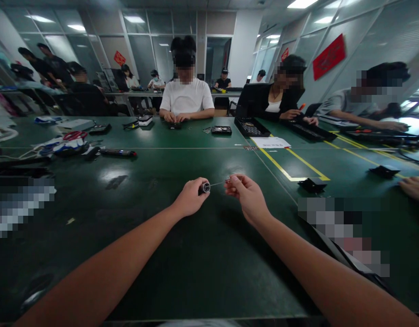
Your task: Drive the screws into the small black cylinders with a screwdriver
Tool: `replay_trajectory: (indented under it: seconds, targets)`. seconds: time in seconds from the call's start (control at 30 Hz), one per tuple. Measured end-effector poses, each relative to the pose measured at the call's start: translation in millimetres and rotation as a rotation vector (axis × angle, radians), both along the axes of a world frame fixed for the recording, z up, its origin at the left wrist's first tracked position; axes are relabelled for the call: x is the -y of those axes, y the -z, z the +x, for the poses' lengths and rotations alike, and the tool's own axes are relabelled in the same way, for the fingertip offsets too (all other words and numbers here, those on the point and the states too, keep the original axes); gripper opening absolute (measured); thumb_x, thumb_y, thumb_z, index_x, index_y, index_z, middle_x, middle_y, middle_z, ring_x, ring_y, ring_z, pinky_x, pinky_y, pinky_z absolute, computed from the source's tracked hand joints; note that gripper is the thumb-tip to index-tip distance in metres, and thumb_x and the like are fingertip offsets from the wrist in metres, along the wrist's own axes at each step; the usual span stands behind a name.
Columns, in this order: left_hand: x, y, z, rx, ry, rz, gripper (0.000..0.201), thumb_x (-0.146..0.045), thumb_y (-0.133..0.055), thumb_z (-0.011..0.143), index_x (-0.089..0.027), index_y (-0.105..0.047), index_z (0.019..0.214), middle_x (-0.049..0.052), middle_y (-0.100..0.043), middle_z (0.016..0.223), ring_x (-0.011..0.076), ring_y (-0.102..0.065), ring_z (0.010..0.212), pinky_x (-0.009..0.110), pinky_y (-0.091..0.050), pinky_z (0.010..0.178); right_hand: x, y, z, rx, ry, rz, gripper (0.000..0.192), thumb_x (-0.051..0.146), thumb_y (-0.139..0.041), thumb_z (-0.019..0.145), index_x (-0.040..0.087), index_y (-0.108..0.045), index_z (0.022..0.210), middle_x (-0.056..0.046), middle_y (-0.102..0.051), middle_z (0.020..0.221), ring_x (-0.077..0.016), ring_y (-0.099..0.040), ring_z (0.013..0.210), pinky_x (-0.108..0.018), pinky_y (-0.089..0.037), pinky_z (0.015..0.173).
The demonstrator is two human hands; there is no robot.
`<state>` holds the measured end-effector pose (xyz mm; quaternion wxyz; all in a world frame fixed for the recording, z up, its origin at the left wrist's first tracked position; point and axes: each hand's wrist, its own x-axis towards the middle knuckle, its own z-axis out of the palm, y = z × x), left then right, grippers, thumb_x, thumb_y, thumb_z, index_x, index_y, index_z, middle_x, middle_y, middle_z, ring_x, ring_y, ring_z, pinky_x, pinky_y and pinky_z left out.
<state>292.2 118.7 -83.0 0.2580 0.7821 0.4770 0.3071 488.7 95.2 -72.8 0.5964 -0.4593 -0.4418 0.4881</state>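
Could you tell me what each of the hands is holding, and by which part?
The left hand grips a small dark handle around its body; the right hand pinches the far tip of its thin shaft.

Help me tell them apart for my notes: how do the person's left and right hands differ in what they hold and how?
The left hand is closed in a fist around a small dark cylinder; the right hand pinches a thin wire's end with its fingertips. Left sits lower, right slightly higher. Both are bare, above the green table.
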Motion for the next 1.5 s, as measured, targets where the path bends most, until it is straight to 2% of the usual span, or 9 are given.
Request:
replay_trajectory:
  seconds: [0.33, 0.47, 0.57, 0.8, 1.03, 1.17, 1.3, 1.4, 1.5]
  targets:
    - [-2, 3.3, -2, 0.028, 0.019, 0.026, 0.015, -0.025, -0.061, 0.090, -0.023, -0.062, 0.104, 0.003, -0.066, 0.100, 0.0222, -0.059, 0.094, 0.039, -0.046, 0.091, 4, -2.8, 2, 0.099, 0.019, 0.101, 0.029, 0.045, -0.072, 0.082, 0.022, -0.065, 0.097, -0.002, -0.072, 0.084, -0.0166, -0.067, 0.076, -0.034, -0.055, 0.074]
    - [-3, 3.3, -2, 0.070, 0.010, 0.054, 0.016, -0.023, -0.064, 0.089, -0.023, -0.062, 0.104, 0.003, -0.067, 0.102, 0.0225, -0.060, 0.096, 0.039, -0.045, 0.094, 9, -7.3, 4, 0.253, -0.030, 0.210, 0.024, 0.043, -0.067, 0.088, 0.024, -0.064, 0.103, 0.000, -0.069, 0.076, -0.0167, -0.065, 0.069, -0.034, -0.053, 0.070]
    - [-3, 3.0, -2, 0.084, -0.002, 0.049, 0.016, -0.022, -0.065, 0.089, -0.023, -0.063, 0.105, 0.003, -0.067, 0.104, 0.0231, -0.060, 0.098, 0.039, -0.045, 0.095, 13, -7.1, 4, 0.371, 0.011, 0.249, 0.022, 0.041, -0.062, 0.091, 0.024, -0.063, 0.105, 0.000, -0.067, 0.075, -0.0172, -0.064, 0.069, -0.035, -0.052, 0.070]
    - [-4, 6.1, -3, 0.100, 0.029, 0.088, 0.018, -0.022, -0.067, 0.088, -0.023, -0.064, 0.106, 0.002, -0.068, 0.104, 0.0222, -0.060, 0.097, 0.037, -0.044, 0.094, 10, -3.5, 2, 0.308, 0.065, 0.214, 0.020, 0.038, -0.062, 0.091, 0.023, -0.062, 0.103, 0.000, -0.066, 0.077, -0.0164, -0.063, 0.071, -0.034, -0.051, 0.071]
    - [-4, 6.5, -2, 0.071, -0.017, 0.101, 0.021, -0.020, -0.068, 0.088, -0.023, -0.065, 0.109, 0.003, -0.069, 0.108, 0.0237, -0.060, 0.100, 0.041, -0.043, 0.099, 12, -8.5, 2, 0.270, -0.070, 0.218, 0.028, 0.049, -0.056, 0.095, 0.023, -0.061, 0.100, 0.002, -0.063, 0.066, -0.0152, -0.058, 0.059, -0.031, -0.048, 0.062]
    - [-6, 10.3, -3, 0.060, -0.031, 0.122, 0.022, -0.022, -0.068, 0.089, -0.024, -0.065, 0.110, 0.004, -0.069, 0.112, 0.0246, -0.060, 0.104, 0.042, -0.043, 0.100, 18, -12.4, 0, 0.445, 0.039, 0.169, 0.045, 0.058, -0.043, 0.098, 0.022, -0.069, 0.093, 0.002, -0.055, 0.060, -0.0155, -0.054, 0.054, -0.031, -0.043, 0.056]
    - [-6, 12.2, -3, 0.050, -0.036, 0.144, 0.024, -0.020, -0.069, 0.088, -0.024, -0.065, 0.111, 0.004, -0.069, 0.112, 0.0244, -0.060, 0.104, 0.041, -0.043, 0.098, 20, -14.1, -1, 0.619, 0.079, 0.189, 0.035, 0.048, -0.048, 0.097, 0.022, -0.071, 0.101, 0.000, -0.060, 0.066, -0.0180, -0.058, 0.059, -0.033, -0.043, 0.060]
    - [-6, 11.9, -3, 0.032, -0.037, 0.153, 0.025, -0.019, -0.069, 0.088, -0.025, -0.065, 0.112, 0.004, -0.069, 0.110, 0.0243, -0.060, 0.103, 0.042, -0.043, 0.098, 21, -12.3, 0, 0.643, 0.061, 0.223, 0.030, 0.041, -0.048, 0.097, 0.024, -0.068, 0.111, -0.002, -0.064, 0.073, -0.0204, -0.060, 0.068, -0.035, -0.044, 0.065]
    - [-6, 12.0, -3, 0.020, -0.040, 0.167, 0.026, -0.019, -0.070, 0.087, -0.025, -0.065, 0.112, 0.004, -0.070, 0.108, 0.0241, -0.060, 0.101, 0.041, -0.042, 0.097, 22, -11.9, 1, 0.638, 0.011, 0.224, 0.029, 0.039, -0.046, 0.097, 0.025, -0.068, 0.110, -0.002, -0.065, 0.076, -0.0209, -0.061, 0.071, -0.034, -0.044, 0.066]
